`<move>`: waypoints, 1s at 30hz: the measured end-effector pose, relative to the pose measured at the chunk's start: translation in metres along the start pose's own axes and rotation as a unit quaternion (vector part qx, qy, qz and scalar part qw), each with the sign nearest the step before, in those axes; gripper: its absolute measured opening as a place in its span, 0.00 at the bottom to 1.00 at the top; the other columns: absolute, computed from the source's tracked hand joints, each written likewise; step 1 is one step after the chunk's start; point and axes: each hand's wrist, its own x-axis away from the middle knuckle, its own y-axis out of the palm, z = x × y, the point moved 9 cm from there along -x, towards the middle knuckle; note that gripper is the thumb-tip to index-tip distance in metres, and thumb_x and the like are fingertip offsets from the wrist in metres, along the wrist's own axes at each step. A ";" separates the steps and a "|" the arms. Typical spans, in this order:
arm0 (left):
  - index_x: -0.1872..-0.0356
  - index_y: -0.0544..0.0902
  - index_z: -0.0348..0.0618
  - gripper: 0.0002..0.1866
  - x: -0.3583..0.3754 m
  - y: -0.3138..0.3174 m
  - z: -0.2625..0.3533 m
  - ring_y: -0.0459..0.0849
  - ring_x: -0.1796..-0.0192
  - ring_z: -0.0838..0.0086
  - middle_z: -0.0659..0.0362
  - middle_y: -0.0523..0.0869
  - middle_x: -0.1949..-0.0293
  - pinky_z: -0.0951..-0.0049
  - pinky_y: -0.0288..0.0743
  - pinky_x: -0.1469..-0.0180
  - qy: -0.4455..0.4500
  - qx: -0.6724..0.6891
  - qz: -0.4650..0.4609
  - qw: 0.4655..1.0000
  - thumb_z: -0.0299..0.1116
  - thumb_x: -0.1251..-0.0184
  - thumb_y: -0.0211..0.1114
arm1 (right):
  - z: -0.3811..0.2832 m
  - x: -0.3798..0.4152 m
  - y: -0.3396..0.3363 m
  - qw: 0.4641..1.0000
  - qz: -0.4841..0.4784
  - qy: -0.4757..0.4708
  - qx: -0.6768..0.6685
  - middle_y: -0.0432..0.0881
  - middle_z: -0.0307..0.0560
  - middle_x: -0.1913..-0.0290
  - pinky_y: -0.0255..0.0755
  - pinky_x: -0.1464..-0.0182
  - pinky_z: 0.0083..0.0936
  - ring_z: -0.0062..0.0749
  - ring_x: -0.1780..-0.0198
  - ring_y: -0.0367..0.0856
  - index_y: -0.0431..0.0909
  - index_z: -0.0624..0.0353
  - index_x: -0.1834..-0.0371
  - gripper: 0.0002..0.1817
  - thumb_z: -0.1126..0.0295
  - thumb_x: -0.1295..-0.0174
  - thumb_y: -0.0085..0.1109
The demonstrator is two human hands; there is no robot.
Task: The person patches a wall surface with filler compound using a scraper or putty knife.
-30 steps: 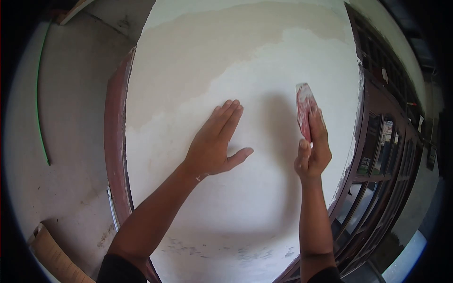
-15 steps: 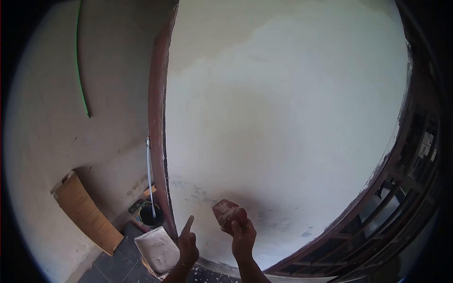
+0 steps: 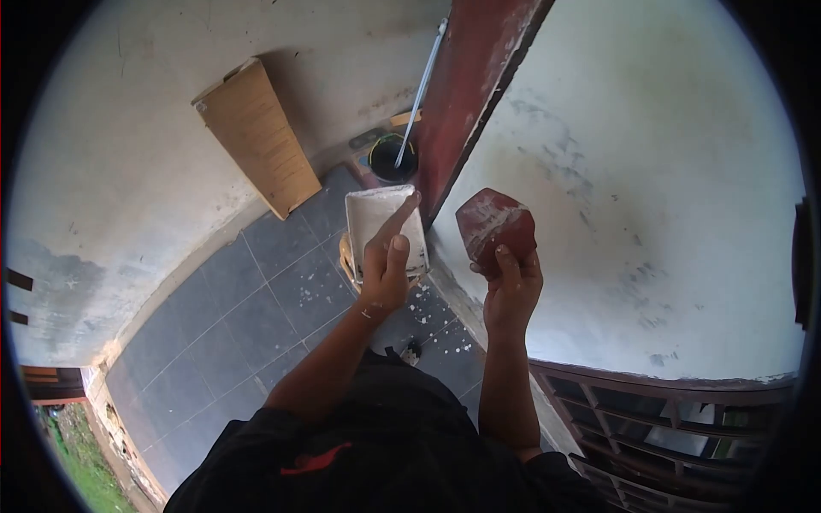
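Note:
My right hand (image 3: 510, 291) grips a flat, angular, reddish-brown putty scraper (image 3: 492, 224) with pale smears across its face. The thumb lies on the near side of the scraper, which is held up in front of the white wall (image 3: 599, 248). My left hand (image 3: 386, 272) has its index finger stretched out and its thumb raised, while the other fingers are curled; nothing shows in it. It is above a white-coated tray (image 3: 369, 214) and covers part of it. The tray rests on a tan support (image 3: 345, 255), mostly hidden.
A black bucket (image 3: 385, 162) with a white pole (image 3: 423, 85) stands in the corner by a red-brown post (image 3: 462, 77). Cardboard (image 3: 261, 137) leans on the left wall. White spots dot the grey tiled floor (image 3: 214, 333). A dark-framed window (image 3: 650, 419) is at lower right.
The view has swung down and left, bringing the floor and my torso into sight. My left hand now appears over the tray; the scraper stays in my right hand.

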 end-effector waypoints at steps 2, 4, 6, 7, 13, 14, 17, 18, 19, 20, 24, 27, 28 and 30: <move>0.30 0.70 0.25 0.40 0.002 -0.034 -0.025 0.68 0.24 0.56 0.41 0.75 0.30 0.61 0.54 0.22 -0.050 0.045 0.043 0.997 0.59 0.17 0.40 | 0.022 -0.002 -0.003 0.999 -0.009 -0.008 0.052 0.84 0.47 0.47 0.83 0.60 0.29 0.32 0.53 0.86 0.75 0.64 0.37 0.19 0.76 0.32 0.58; 0.30 0.71 0.26 0.39 -0.001 -0.070 -0.036 0.69 0.25 0.56 0.41 0.75 0.30 0.61 0.55 0.22 -0.074 0.038 0.066 0.994 0.58 0.17 0.40 | 0.046 0.001 -0.009 0.997 0.002 0.015 0.075 0.83 0.47 0.47 0.83 0.60 0.29 0.32 0.51 0.86 0.76 0.64 0.38 0.19 0.76 0.32 0.58; 0.31 0.72 0.26 0.39 0.005 -0.106 -0.049 0.70 0.25 0.57 0.42 0.76 0.30 0.61 0.56 0.22 -0.092 0.033 0.088 0.991 0.58 0.17 0.40 | 0.074 0.008 -0.011 0.996 0.008 0.044 0.081 0.84 0.47 0.47 0.82 0.58 0.28 0.32 0.50 0.86 0.75 0.65 0.37 0.20 0.75 0.32 0.59; 0.30 0.72 0.26 0.38 0.010 -0.123 -0.061 0.71 0.26 0.57 0.42 0.76 0.31 0.61 0.57 0.23 -0.109 0.003 0.085 0.990 0.57 0.17 0.40 | 0.091 0.013 -0.016 0.992 0.024 0.067 0.102 0.84 0.47 0.47 0.82 0.56 0.28 0.31 0.50 0.86 0.75 0.66 0.37 0.20 0.75 0.32 0.59; 0.32 0.74 0.26 0.35 0.038 -0.174 -0.118 0.73 0.27 0.56 0.41 0.79 0.33 0.61 0.59 0.24 -0.222 -0.087 0.084 0.968 0.53 0.16 0.41 | 0.176 0.038 -0.029 0.968 0.089 0.170 0.163 0.86 0.43 0.57 0.79 0.66 0.21 0.23 0.62 0.84 0.79 0.66 0.46 0.13 0.75 0.31 0.61; 0.32 0.74 0.26 0.35 0.042 -0.177 -0.128 0.73 0.27 0.56 0.41 0.79 0.33 0.61 0.59 0.24 -0.227 -0.088 0.079 0.967 0.53 0.16 0.41 | 0.184 0.037 -0.026 0.962 0.077 0.176 0.195 0.86 0.43 0.59 0.78 0.65 0.21 0.23 0.63 0.83 0.80 0.67 0.49 0.11 0.74 0.32 0.61; 0.33 0.74 0.26 0.34 0.060 -0.182 -0.171 0.73 0.27 0.56 0.41 0.79 0.33 0.61 0.61 0.25 -0.264 -0.101 0.067 0.957 0.52 0.16 0.41 | 0.208 0.019 -0.023 0.935 0.045 0.154 0.317 0.86 0.42 0.63 0.76 0.63 0.24 0.24 0.64 0.81 0.82 0.68 0.55 0.09 0.74 0.32 0.62; 0.33 0.74 0.27 0.35 0.068 -0.183 -0.187 0.73 0.28 0.56 0.41 0.79 0.34 0.61 0.61 0.25 -0.291 -0.107 0.068 0.948 0.53 0.16 0.41 | 0.217 0.011 -0.020 0.908 0.024 0.123 0.400 0.85 0.42 0.65 0.75 0.62 0.26 0.25 0.65 0.81 0.82 0.69 0.57 0.08 0.73 0.32 0.62; 0.33 0.74 0.27 0.35 0.075 -0.185 -0.204 0.73 0.28 0.56 0.41 0.79 0.34 0.61 0.61 0.25 -0.316 -0.114 0.069 0.939 0.53 0.16 0.41 | 0.235 0.002 -0.021 0.911 0.025 0.114 0.396 0.86 0.46 0.67 0.74 0.59 0.29 0.29 0.66 0.81 0.82 0.68 0.59 0.09 0.71 0.33 0.63; 0.33 0.74 0.27 0.35 0.085 -0.185 -0.219 0.73 0.28 0.56 0.41 0.79 0.34 0.61 0.61 0.25 -0.327 -0.117 0.072 0.935 0.53 0.16 0.41 | 0.255 -0.004 -0.028 0.908 0.022 0.126 0.399 0.86 0.46 0.67 0.74 0.59 0.29 0.29 0.66 0.81 0.82 0.68 0.59 0.09 0.71 0.33 0.63; 0.34 0.75 0.27 0.36 0.127 -0.185 -0.285 0.73 0.27 0.55 0.41 0.80 0.35 0.62 0.62 0.25 -0.418 -0.115 0.100 0.895 0.55 0.16 0.40 | 0.341 -0.032 -0.037 0.855 -0.044 0.168 0.488 0.85 0.52 0.68 0.74 0.60 0.34 0.37 0.66 0.83 0.80 0.67 0.62 0.10 0.68 0.34 0.64; 0.34 0.75 0.26 0.37 0.157 -0.180 -0.333 0.73 0.28 0.55 0.40 0.80 0.35 0.63 0.62 0.25 -0.462 -0.127 0.099 0.872 0.56 0.16 0.40 | 0.406 -0.038 -0.056 0.835 -0.064 0.188 0.513 0.84 0.55 0.68 0.74 0.60 0.38 0.44 0.66 0.83 0.79 0.67 0.63 0.12 0.67 0.34 0.64; 0.34 0.75 0.26 0.37 0.160 -0.179 -0.350 0.74 0.28 0.55 0.40 0.80 0.36 0.63 0.62 0.25 -0.472 -0.126 0.104 0.866 0.57 0.16 0.39 | 0.424 -0.044 -0.059 0.821 -0.078 0.185 0.534 0.84 0.56 0.68 0.74 0.60 0.39 0.48 0.66 0.83 0.79 0.67 0.62 0.12 0.66 0.35 0.64; 0.29 0.69 0.24 0.43 0.173 -0.177 -0.383 0.69 0.24 0.53 0.37 0.74 0.30 0.60 0.56 0.21 -0.508 -0.111 0.085 0.850 0.62 0.18 0.36 | 0.457 -0.043 -0.069 0.818 -0.084 0.200 0.533 0.84 0.57 0.67 0.74 0.59 0.39 0.49 0.66 0.83 0.79 0.67 0.62 0.14 0.64 0.35 0.64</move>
